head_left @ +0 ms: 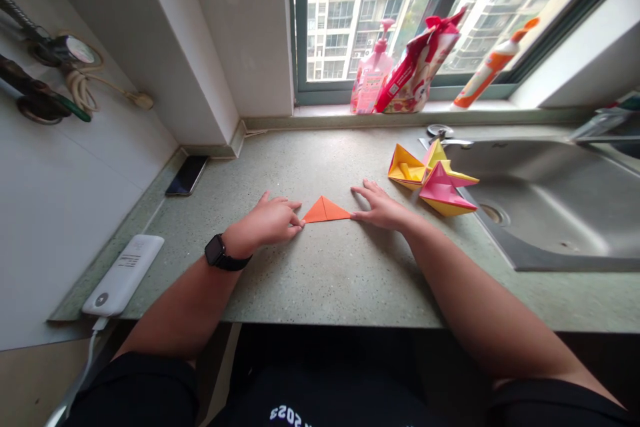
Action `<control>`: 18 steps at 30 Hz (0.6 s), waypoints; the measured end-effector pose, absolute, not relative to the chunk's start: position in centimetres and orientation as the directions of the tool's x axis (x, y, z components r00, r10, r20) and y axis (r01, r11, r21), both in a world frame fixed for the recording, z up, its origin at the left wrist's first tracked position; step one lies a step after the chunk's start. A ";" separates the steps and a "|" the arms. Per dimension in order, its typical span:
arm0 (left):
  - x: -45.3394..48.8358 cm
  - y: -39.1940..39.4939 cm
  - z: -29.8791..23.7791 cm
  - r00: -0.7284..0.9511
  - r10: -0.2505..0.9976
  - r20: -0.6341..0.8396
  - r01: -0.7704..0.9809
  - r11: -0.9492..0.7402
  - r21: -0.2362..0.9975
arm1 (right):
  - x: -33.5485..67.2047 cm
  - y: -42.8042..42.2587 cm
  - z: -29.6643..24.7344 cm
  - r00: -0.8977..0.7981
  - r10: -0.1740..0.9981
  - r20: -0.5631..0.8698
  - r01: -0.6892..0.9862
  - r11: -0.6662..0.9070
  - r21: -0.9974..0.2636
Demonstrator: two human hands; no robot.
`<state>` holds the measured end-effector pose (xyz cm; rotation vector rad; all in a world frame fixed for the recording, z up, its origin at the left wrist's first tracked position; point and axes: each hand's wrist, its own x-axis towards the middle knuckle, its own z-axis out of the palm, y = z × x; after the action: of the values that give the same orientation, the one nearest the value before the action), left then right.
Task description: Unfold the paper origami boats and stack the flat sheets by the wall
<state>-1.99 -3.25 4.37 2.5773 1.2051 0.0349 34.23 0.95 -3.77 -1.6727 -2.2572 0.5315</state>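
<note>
A folded orange paper triangle (327,210) lies flat on the counter with its peak pointing away from me and a crease down its middle. My left hand (267,219) rests beside it, one fingertip touching its left corner, the other fingers spread. At the right corner, my right hand (379,207) touches the paper with a digit while its other fingers stretch out apart. Neither hand is wrapped round anything. Beyond my right hand stand folded paper shapes in orange-yellow (407,167) and pink (445,187), set close together by the sink.
The speckled counter (320,280) ends at a front edge near my body. A steel sink (575,207) is on the right. A phone (187,175) and a white power bank (124,275) with a cable lie left. A pink pump bottle (371,77), red bag (420,67) and orange-white bottle (487,70) line the sill.
</note>
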 end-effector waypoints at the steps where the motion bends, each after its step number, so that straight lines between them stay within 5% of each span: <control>1: -2.1 -3.2 4.5 0.649 0.753 -0.112 0.748 -0.604 0.275 | 34.2 0.9 -3.8 -0.288 0.958 0.005 0.858 0.260 -0.443; 6: -3.3 -2.1 5.1 0.640 0.762 -0.098 0.754 -0.599 0.272 | 33.4 0.5 -3.4 -0.298 0.955 0.001 0.866 0.271 -0.421; 13: -2.5 -1.0 3.7 0.561 0.756 0.338 0.686 -0.653 0.320 | 31.8 -0.7 -2.3 -0.316 0.948 0.046 0.843 0.303 -0.444; 18: 0.0 -2.0 2.2 0.687 0.673 0.273 0.604 -0.738 0.300 | 30.8 -1.5 -1.5 -0.382 0.916 0.123 0.793 0.393 -0.465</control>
<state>-0.05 -1.95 2.24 2.7114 1.0372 0.5493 30.82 -1.49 -1.54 -1.4800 -2.2967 0.4722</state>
